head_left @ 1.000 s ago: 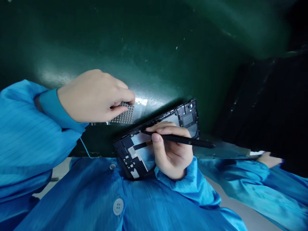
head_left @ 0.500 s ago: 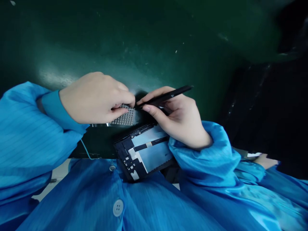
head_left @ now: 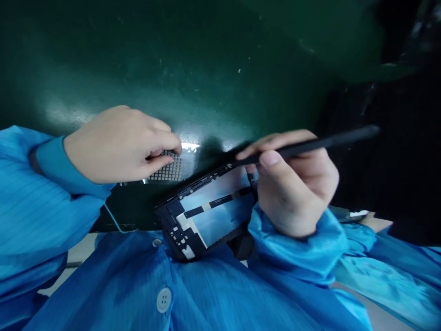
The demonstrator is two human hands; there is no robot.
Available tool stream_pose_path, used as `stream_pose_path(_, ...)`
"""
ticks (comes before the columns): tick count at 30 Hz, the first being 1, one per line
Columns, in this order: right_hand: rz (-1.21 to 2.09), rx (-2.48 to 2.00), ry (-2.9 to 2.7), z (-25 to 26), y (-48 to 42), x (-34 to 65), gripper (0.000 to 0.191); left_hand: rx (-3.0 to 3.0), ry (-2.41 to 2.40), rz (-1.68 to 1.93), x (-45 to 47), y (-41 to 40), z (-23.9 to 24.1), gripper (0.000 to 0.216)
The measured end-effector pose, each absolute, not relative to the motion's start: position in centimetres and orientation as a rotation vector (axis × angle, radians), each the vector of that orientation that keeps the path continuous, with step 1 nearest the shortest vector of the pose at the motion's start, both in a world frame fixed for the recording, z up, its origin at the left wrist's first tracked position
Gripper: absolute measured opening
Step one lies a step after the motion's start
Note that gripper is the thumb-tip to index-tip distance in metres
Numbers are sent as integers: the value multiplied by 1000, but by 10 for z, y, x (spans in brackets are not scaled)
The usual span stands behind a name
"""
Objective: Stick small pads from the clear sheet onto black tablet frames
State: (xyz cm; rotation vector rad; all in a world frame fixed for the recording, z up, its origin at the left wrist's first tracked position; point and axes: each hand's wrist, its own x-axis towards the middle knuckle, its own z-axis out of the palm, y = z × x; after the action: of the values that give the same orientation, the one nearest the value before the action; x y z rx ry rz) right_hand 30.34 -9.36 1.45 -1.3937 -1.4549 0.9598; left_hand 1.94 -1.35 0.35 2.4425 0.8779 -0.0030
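On the left, my left hand [head_left: 124, 145] is closed, with thumb and fingers pinching a sheet [head_left: 168, 168] covered by a grid of small grey square pads. My right hand [head_left: 292, 184] grips slim black tweezers [head_left: 310, 146], whose tips point left over the upper edge of an opened tablet [head_left: 220, 218]. Inside, that tablet shows a silvery-blue battery area, a dark flex strip and small white parts. It lies tilted close to my body, its right end partly hidden behind my right hand and sleeve. Whether the tips touch it, I cannot tell.
A dark green worktop [head_left: 155, 69] spreads beyond my hands. My left wrist wears a blue band [head_left: 57, 158] with a thin cord [head_left: 112, 214]. At right, another person's hand [head_left: 377, 223] and blue sleeve show beside a dark area.
My right hand has moved right with the tweezers, away from the padded sheet to the tablet's upper edge. My left hand keeps its pinch on the sheet. The view has shifted slightly.
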Motion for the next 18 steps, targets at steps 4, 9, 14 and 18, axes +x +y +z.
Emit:
stream_pose_path(4, 689, -1416, -1373, -3, -123, 311, 8, 2434, 863, 53, 17, -14, 3, 59)
stream_pose_path(9, 689, -1343, -1426, -21, -125, 312, 8, 2424, 886, 68, 18, -14, 5, 62)
stream_pose_path(14, 661, -1446, -1593, -1, -127, 316, 11, 2415, 895, 74, 17, -13, 5, 59)
stream_pose_path(18, 797, -1455, -1718, 25, -110, 308, 13, 2396, 890, 42, 18, -13, 6, 58)
